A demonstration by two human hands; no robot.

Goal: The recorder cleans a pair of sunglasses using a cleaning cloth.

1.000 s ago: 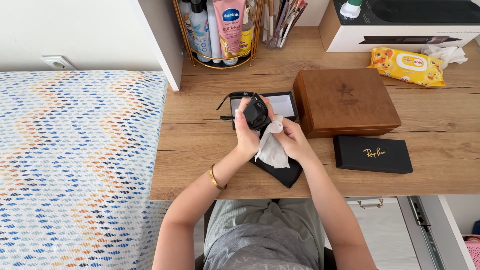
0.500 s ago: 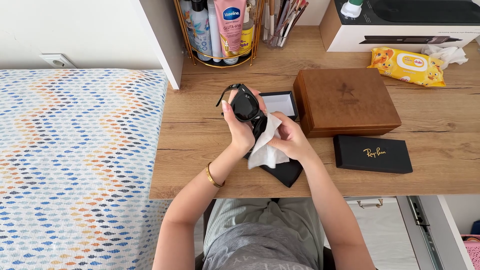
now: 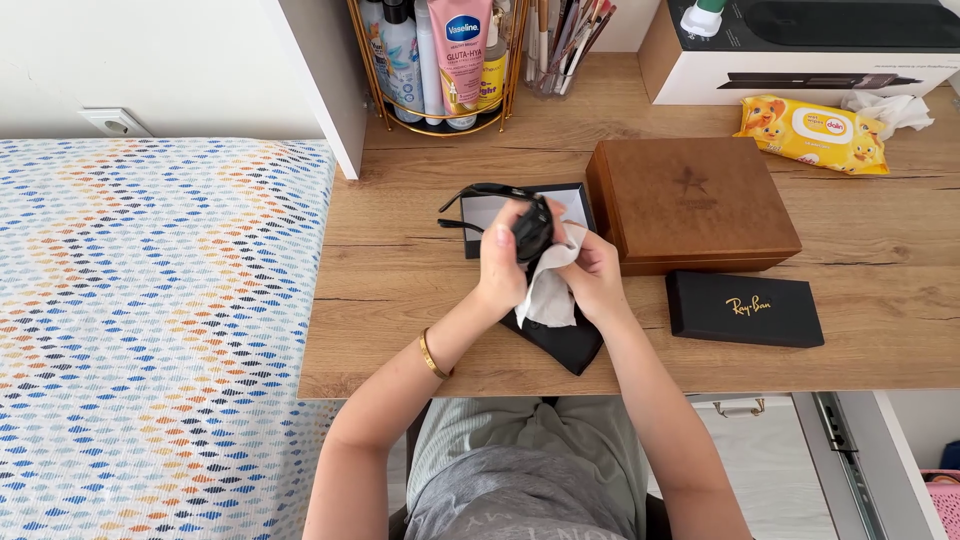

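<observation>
Both hands work above the wooden desk (image 3: 400, 300), near its front edge and just left of centre. The left hand (image 3: 500, 265) is closed around a pair of black sunglasses (image 3: 525, 225), thumb on top, with the temple arms projecting left over a small grey card (image 3: 480, 212). The right hand (image 3: 590, 275) is closed on a white cloth (image 3: 550, 290), pressing it against the sunglasses; the cloth hangs down between the hands. A black pouch (image 3: 565, 340) lies on the desk directly beneath the hands, one corner close to the front edge.

Clearances: to the right, a brown wooden box (image 3: 690, 205) stands just beside the right hand. A flat black case (image 3: 745, 308) lies in front of the box, apart from the right forearm. To the left, bare desk runs to the desk's left edge, where a patterned bedcover (image 3: 150, 320) begins. Behind, open desk separates the hands from a gold wire basket (image 3: 430, 65) of bottles and tubes. A yellow wipes packet (image 3: 810, 133) and a white box (image 3: 800, 50) sit well apart at the rear right.

Change from half a second earlier: the sunglasses have turned, so the dark lens no longer faces up and left but sits more upright between the hands; the cloth has shifted from below the sunglasses to against them. Other items are unmoved.
</observation>
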